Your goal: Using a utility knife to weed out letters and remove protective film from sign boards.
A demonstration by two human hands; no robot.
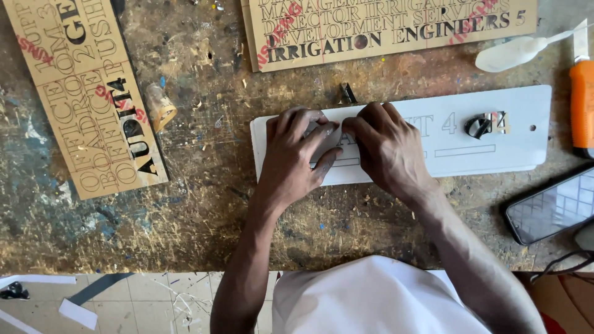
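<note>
A long white sign plate (433,154) lies flat on the worn wooden workbench (198,204), with faint outlined characters cut into its face. My left hand (297,154) and my right hand (387,145) both press down on its left half, fingertips meeting over a small dark cut-out piece (325,133). Whether either hand pinches that piece or only presses it, I cannot tell. Farther right on the plate sit a few loose dark cut letters (486,124).
Two tan stencil boards lie on the bench, one at the left (86,93), one at the top (383,25). An orange-handled knife (581,99) and a white glue tube (513,52) lie at right, a phone (547,207) below them. A tape roll (161,106) stands left.
</note>
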